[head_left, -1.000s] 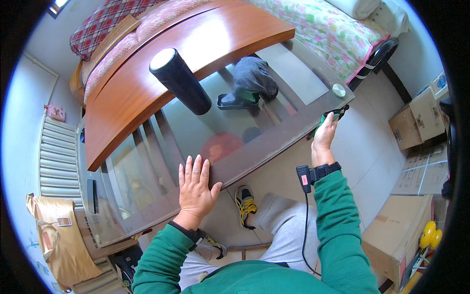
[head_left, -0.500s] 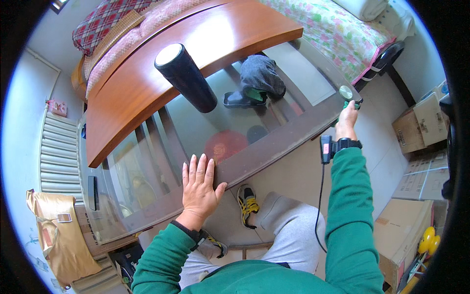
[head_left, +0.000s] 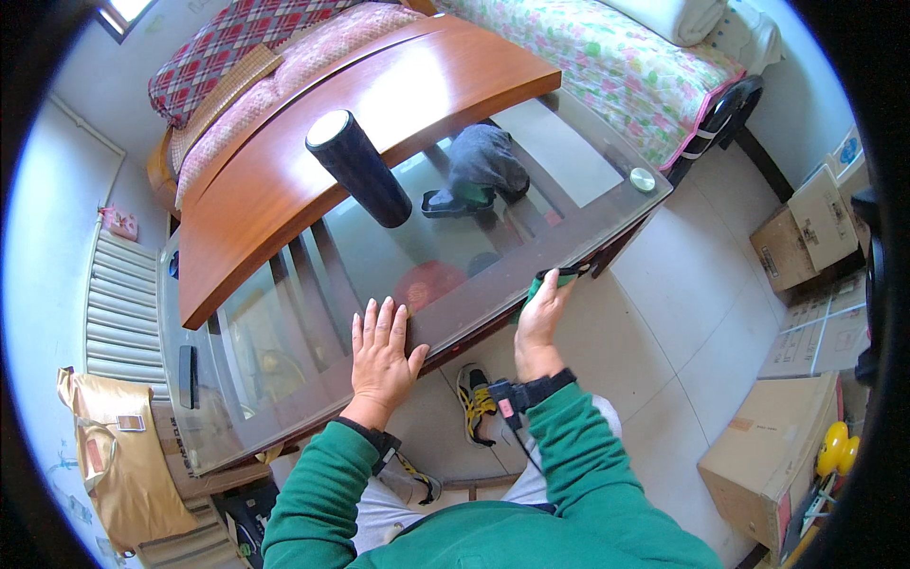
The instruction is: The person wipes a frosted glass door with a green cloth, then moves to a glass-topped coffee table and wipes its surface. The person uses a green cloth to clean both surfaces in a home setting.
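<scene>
My left hand (head_left: 381, 362) lies flat on the near edge of the glass-topped table (head_left: 327, 377), fingers stretched out and holding nothing. My right hand (head_left: 539, 327) is closed round a green cloth with black trim (head_left: 535, 287), pressed against the table's near edge to the right of my left hand. Part of the cloth is hidden behind my fingers. Farther in on the glass stands a dark cylinder with a pale top (head_left: 358, 171). Beside it sits a crumpled grey fabric thing (head_left: 485, 161). A round silver piece (head_left: 642, 179) is at the table's right corner.
A curved wooden board (head_left: 261, 213) spans the table's far side. Behind are a couch (head_left: 327, 38) and a flowered bed (head_left: 607, 76). Cardboard boxes (head_left: 758, 446) stand at right. A radiator (head_left: 128, 303) and a tan bag (head_left: 133, 465) are at left.
My right hand has moved left and nearer to me along the table's edge, from the right corner, with the green cloth in it. My left hand stays flat on the table.
</scene>
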Motion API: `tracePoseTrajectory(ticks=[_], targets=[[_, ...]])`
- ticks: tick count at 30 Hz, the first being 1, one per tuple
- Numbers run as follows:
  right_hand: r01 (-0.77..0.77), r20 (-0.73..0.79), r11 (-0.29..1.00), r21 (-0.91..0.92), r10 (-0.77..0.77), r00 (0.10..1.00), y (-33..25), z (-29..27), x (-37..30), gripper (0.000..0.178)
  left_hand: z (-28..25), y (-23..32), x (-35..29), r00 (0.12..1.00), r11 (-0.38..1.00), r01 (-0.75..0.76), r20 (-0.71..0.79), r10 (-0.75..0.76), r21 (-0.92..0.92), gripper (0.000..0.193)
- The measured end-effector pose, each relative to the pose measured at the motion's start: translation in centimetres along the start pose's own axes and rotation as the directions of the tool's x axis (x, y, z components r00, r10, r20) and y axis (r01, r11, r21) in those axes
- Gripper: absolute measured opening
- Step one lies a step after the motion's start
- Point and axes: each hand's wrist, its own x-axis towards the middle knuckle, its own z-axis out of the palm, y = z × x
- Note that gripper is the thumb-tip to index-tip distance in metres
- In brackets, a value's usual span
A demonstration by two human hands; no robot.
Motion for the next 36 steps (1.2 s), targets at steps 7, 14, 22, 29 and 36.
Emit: tracePoseTrajectory(ticks=[7,14,22,29,36], targets=[[-0.065,-0.05,0.998,0.0,0.064,0.997,2.3,-1.9,12.8,0.049,0.3,-0.2,0.1,1.0,1.0,-0.003,0.004,0.003,-0.02,0.069],[-0.105,-0.077,0.992,0.069,0.11,0.991,1.1,-1.3,13.8,0.059,0.1,-0.2,0.0,1.0,0.999,-0.011,-0.01,0.011,-0.05,0.067],[-0.143,0.143,0.986,0.084,0.13,0.981,-2.7,0.7,-4.7,0.062,0.2,0.0,0.0,1.0,1.0,-0.001,-0.03,0.001,-0.01,0.066],[-0.409,0.347,0.88,0.242,0.315,0.883,-2.4,0.3,-7.8,0.056,0.3,-0.1,-0.1,0.999,1.0,0.006,-0.039,-0.006,-0.015,0.066],[-0.143,0.08,0.981,0.129,0.134,0.988,0.5,-0.2,2.7,0.053,0.3,-0.2,-0.1,0.999,0.999,-0.016,-0.046,0.014,-0.036,0.065]])
